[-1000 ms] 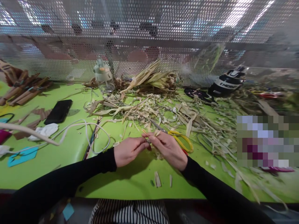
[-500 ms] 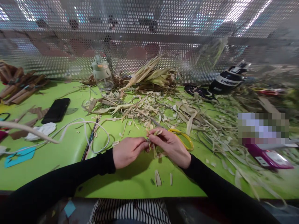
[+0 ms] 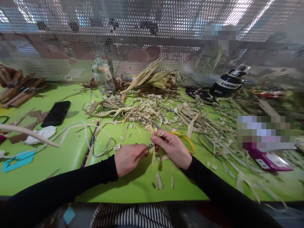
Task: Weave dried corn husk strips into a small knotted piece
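Above the green table (image 3: pixel 104 186) my two hands meet at a small bundle of pale dried husk strips (image 3: pixel 154 156). My right hand (image 3: pixel 173 148) pinches the bundle from the right between thumb and fingers, and pale strips poke out above and below the grip. On the left side, my left hand (image 3: pixel 129 160) is closed with its fingertips at the bundle's dark, speckled end; what exactly sits inside those fingers is hidden. Yellow-handled scissors (image 3: pixel 190 145) lie partly behind my right hand. Two loose husk scraps (image 3: pixel 159 181) rest on the table just below.
Husk shreds (image 3: pixel 144 109) spread across the middle and right, with a husk bundle (image 3: pixel 154 77) behind. A phone (image 3: pixel 56 113), white cable (image 3: pixel 104 129) and blue card (image 3: pixel 19 161) lie left. Bottles (image 3: pixel 103 76) stand near the perforated metal screen (image 3: pixel 133 41). A purple device (image 3: pixel 270 158) lies right.
My left hand has shifted slightly left and down, its fingertips drawing away from my right hand, so more of the dark speckled end shows. My right hand keeps its pinch.
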A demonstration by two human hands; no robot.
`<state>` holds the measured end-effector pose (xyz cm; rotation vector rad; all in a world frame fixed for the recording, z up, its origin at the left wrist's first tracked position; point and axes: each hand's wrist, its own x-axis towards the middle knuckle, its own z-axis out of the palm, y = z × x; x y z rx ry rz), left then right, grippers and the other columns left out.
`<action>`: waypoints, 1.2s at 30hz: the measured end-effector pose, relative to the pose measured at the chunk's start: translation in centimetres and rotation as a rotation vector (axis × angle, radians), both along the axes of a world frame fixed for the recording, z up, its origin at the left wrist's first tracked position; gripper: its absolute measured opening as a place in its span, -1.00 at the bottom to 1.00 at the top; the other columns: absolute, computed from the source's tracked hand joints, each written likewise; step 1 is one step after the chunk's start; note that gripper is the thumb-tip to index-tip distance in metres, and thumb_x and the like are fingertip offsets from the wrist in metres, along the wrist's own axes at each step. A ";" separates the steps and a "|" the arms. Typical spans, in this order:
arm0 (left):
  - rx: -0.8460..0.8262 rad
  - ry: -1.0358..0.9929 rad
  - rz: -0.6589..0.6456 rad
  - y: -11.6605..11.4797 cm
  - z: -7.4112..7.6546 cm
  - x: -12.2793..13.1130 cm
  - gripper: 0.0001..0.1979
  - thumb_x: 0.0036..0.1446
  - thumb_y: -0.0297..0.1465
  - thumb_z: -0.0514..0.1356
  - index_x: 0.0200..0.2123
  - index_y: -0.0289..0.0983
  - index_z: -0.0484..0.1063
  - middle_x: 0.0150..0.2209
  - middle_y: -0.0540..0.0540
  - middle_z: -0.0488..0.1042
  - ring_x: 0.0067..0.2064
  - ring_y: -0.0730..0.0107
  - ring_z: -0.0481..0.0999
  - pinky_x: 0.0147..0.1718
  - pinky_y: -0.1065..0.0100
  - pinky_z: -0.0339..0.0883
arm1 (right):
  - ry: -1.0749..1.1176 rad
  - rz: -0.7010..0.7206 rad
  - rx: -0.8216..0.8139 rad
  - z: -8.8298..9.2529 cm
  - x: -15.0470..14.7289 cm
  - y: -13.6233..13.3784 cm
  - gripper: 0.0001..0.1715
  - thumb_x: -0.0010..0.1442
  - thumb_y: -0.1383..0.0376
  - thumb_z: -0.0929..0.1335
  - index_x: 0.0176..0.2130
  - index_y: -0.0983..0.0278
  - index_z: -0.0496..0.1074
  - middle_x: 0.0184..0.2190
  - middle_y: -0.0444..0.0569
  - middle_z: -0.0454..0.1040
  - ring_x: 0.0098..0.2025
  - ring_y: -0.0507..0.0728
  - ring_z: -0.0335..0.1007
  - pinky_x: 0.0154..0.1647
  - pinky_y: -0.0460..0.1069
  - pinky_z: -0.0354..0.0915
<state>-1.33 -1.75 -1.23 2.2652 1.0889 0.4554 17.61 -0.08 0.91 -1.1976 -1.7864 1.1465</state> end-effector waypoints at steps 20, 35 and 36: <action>-0.396 -0.545 0.211 1.8 0.8 -0.5 -0.69 0.19 -0.26 0.05 -0.09 -0.33 0.34 -0.34 -0.08 0.42 -0.46 0.48 0.36 -0.47 0.41 0.27 | -0.372 0.086 0.442 -0.2 -0.6 -0.8 -0.66 0.29 0.20 0.22 -0.49 0.26 0.28 -0.61 -0.18 0.27 -0.57 -0.02 0.16 -0.56 -0.10 0.11; -0.604 -0.696 0.183 1.8 1.4 -0.5 -0.63 0.16 -0.21 0.10 -0.07 -0.33 0.38 -0.02 -0.20 0.34 -0.24 0.43 0.44 -0.27 0.35 0.42 | -0.376 0.002 0.505 0.5 0.1 -0.6 -0.67 0.25 0.26 0.26 -0.53 0.27 0.31 -0.62 -0.15 0.32 -0.59 -0.02 0.15 -0.56 -0.09 0.08; -0.589 -0.693 0.232 1.8 1.4 -0.5 -0.60 0.14 -0.17 0.12 -0.08 -0.33 0.39 0.02 -0.21 0.30 -0.28 0.47 0.42 -0.34 0.38 0.43 | -0.392 0.003 0.522 0.2 0.1 -0.6 -0.67 0.25 0.25 0.26 -0.53 0.28 0.32 -0.61 -0.14 0.33 -0.59 -0.02 0.16 -0.55 -0.09 0.09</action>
